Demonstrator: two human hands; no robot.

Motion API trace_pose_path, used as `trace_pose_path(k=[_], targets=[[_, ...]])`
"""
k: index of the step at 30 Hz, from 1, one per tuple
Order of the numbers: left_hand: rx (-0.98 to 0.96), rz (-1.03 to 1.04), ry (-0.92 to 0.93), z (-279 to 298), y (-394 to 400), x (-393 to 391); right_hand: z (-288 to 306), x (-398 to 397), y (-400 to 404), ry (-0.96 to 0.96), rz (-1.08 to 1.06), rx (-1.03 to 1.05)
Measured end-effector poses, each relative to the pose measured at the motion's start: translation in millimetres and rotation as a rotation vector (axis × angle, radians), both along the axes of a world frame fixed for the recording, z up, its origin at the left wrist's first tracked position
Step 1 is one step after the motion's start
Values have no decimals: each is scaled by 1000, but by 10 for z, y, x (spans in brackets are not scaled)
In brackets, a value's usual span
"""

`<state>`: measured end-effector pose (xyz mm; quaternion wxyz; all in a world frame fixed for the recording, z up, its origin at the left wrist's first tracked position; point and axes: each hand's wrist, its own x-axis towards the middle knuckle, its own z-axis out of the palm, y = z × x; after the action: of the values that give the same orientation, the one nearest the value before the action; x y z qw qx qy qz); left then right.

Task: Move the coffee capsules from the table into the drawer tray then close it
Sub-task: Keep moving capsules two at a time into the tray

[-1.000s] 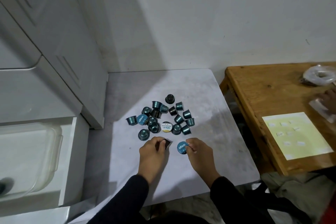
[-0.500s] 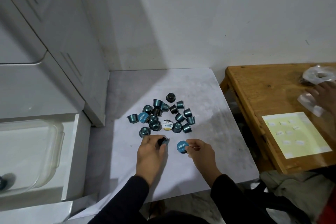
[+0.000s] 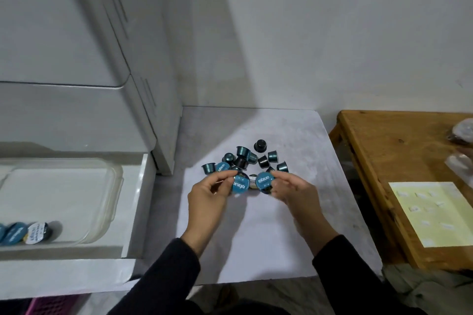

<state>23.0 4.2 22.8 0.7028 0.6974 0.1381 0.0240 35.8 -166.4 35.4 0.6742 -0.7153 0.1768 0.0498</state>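
Observation:
Several teal and dark coffee capsules (image 3: 245,158) lie in a cluster on the white table (image 3: 276,238). My left hand (image 3: 207,199) pinches one blue-lidded capsule (image 3: 240,185) lifted off the table, lid facing me. My right hand (image 3: 299,194) pinches another blue-lidded capsule (image 3: 264,181) beside it. To the left, the white drawer (image 3: 138,212) stands pulled out with a clear plastic tray (image 3: 112,186) inside. Three capsules (image 3: 25,233) lie at the tray's near left corner.
A white cabinet (image 3: 143,84) rises behind the drawer. At the right stands a wooden table (image 3: 378,161) with a yellow sheet (image 3: 435,212) and a plastic bag; another person's hand shows at its far edge. A pink crate (image 3: 51,304) sits below the drawer.
Both hands have lifted their capsules off the table and turned the lids up. The view has swung left, so the drawer tray and its capsules show more.

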Motion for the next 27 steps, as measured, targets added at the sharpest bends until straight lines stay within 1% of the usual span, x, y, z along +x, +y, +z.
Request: trace_pose_path(k=[4,8,11,13,17,21,24,27], targets=[[-16,-15,-104,439,418,3,362,104,301,-74,112,108],[72,-5,-191,823,1008,-62,664,136,766,-129,274,133],[144,13,-231,962,1575,-104,801,126,1234,-160,410,117],[187,14,-205,963,1987,-122,827,112,1592,-160,513,90],[276,-56,-87,818,2783,-122,727,118,2318,-137,744,-101],[317,-256,86,548,3348,-96,513,205,2928,-116,900,-306],[372,-399,177,281,3686,-30,345,247,3245,-107,952,-470],[450,-543,221,120,3852,42,207,250,3425,-73,979,-601]])
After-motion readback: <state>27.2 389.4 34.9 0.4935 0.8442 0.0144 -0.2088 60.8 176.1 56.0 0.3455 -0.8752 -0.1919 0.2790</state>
